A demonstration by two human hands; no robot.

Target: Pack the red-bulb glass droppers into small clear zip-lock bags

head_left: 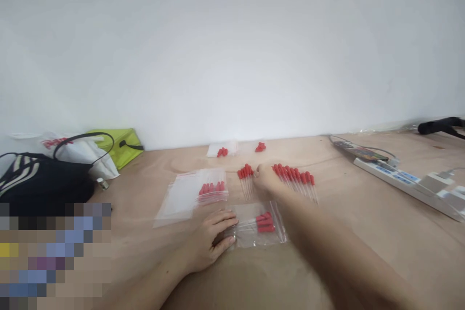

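Observation:
My left hand (pixel 218 235) rests with fingers apart on the left end of a clear zip bag (pixel 247 240), which holds several red-capped droppers (pixel 265 223). Farther forward, my right hand (pixel 267 178) has its fingers closed beside a small group of red-topped droppers (pixel 246 173); what it grips, if anything, is hidden. To its right lies a longer row of droppers (pixel 296 176). Stacked clear bags (pixel 181 198) lie at the left, with filled ones (pixel 211 189) showing red bulbs on top.
Near the wall are a white packet (pixel 214 149) and loose red bulbs (pixel 260 147). A power strip (pixel 395 181) with a phone (pixel 359 151) sits at the right. A black bag (pixel 43 184), small bottle (pixel 102 183) and green bag (pixel 125 150) are at the left.

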